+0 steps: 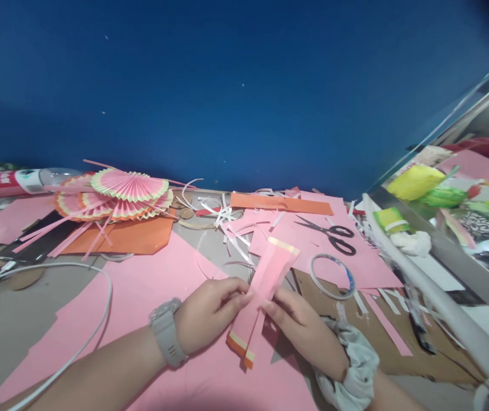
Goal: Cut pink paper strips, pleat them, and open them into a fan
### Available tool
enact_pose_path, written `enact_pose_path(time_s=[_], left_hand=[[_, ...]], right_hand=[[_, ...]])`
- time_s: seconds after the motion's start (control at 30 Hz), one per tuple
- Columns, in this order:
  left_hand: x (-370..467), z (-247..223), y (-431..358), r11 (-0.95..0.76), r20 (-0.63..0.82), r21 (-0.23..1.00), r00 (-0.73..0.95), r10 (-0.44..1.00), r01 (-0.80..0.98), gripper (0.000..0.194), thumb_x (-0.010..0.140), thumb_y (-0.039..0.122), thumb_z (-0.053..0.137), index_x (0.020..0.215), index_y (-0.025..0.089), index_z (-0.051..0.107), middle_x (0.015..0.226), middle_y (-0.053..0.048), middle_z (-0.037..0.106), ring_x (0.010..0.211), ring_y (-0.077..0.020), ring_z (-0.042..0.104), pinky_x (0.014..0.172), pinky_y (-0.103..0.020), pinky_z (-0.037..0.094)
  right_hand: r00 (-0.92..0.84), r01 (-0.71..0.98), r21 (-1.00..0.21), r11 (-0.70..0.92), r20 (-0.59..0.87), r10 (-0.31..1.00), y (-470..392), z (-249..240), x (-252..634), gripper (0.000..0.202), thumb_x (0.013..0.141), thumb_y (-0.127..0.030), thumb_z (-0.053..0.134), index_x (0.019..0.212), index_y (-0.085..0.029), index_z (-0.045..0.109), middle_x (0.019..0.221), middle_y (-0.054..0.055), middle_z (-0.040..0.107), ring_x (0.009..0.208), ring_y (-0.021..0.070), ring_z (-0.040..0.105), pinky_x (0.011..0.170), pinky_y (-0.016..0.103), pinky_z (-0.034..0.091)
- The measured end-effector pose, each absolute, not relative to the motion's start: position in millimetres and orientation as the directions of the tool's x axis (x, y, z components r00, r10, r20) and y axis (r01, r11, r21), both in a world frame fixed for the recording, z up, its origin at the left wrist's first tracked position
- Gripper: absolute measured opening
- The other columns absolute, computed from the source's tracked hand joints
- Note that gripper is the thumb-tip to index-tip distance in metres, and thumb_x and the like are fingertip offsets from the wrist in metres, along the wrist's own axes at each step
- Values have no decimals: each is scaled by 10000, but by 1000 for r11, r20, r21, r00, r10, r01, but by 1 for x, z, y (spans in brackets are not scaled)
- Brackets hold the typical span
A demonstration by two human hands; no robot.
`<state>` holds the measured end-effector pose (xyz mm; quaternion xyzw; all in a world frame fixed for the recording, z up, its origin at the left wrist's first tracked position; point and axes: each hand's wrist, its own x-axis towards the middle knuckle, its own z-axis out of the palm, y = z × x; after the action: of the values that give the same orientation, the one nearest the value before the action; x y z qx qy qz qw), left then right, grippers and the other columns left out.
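Observation:
A folded pink paper strip (265,277), with yellow and orange edging at its ends, is held between both hands above large pink sheets (141,302). My left hand (212,311), with a grey watch at the wrist, pinches its left edge. On the right edge, the thumb and fingers of my right hand (302,325) are closed; a pale scrunchie circles that wrist. Black scissors (330,233) lie on pink paper beyond my right hand, and a roll of tape (332,276) rests nearer to it. An orange strip (281,203) lies at the back.
Pleated paper fans (131,185) lie at the back left, near a bottle (13,182) and a dark phone (41,237). A white cable (109,297) curves across the left. Paper scraps, brown cardboard (416,348) and a white tube (441,302) are at the right.

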<state>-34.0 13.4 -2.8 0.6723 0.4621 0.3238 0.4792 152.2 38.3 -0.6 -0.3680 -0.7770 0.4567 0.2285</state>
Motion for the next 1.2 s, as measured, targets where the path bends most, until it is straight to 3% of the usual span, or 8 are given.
enact_pose_path(time_s=[0.27,0.43,0.57,0.77,0.93,1.07,1.2], left_hand=[[-31,-2,11,-149,-17,896,367,930,419,161,882,249,379,814,182,509,662,23,542,589,-112,486,571,-217,385],[-29,-4,9,-124,-35,896,346,937,427,133,866,230,399,784,184,493,656,28,522,590,-107,475,563,-214,377],[-30,-3,9,-49,-59,956,353,934,289,136,871,240,408,804,176,507,657,29,523,596,-102,482,564,-210,387],[-30,-6,12,67,-66,998,393,917,11,108,861,256,465,897,159,495,823,-39,609,768,-147,583,664,-247,441],[-31,-10,12,30,-64,996,407,911,89,153,863,316,475,833,167,485,669,20,520,590,-98,485,523,-209,360],[-33,-11,14,-14,-29,994,384,923,110,193,895,336,409,892,170,507,685,15,524,630,-113,493,588,-234,390],[-35,-8,16,-55,-19,982,380,925,181,240,903,343,383,900,166,545,751,-7,574,698,-135,530,658,-252,422]], right_hand=[[-538,485,-812,325,16,843,39,-1,147,313,903,-316,390,614,-197,362,574,-42,401,542,108,398,501,227,343],[-542,486,-807,335,22,840,39,-2,146,295,897,-297,391,622,-193,382,573,-41,403,538,106,391,495,229,339],[-566,435,-846,308,10,825,40,-3,149,249,900,-301,391,691,-186,465,651,-19,478,612,122,444,560,234,389],[-630,307,-925,226,-19,777,41,-2,151,175,883,-335,435,891,-187,527,774,7,514,712,143,491,649,255,438],[-610,329,-927,181,-62,790,43,-3,152,206,888,-329,438,1013,-203,542,832,14,570,719,141,522,600,236,445],[-609,328,-933,149,-88,788,43,-5,154,186,873,-320,474,981,-204,573,827,7,592,739,142,551,601,230,459],[-634,236,-965,112,-65,771,44,-4,155,172,866,-280,501,1002,-215,585,908,0,613,863,137,567,769,239,459]])
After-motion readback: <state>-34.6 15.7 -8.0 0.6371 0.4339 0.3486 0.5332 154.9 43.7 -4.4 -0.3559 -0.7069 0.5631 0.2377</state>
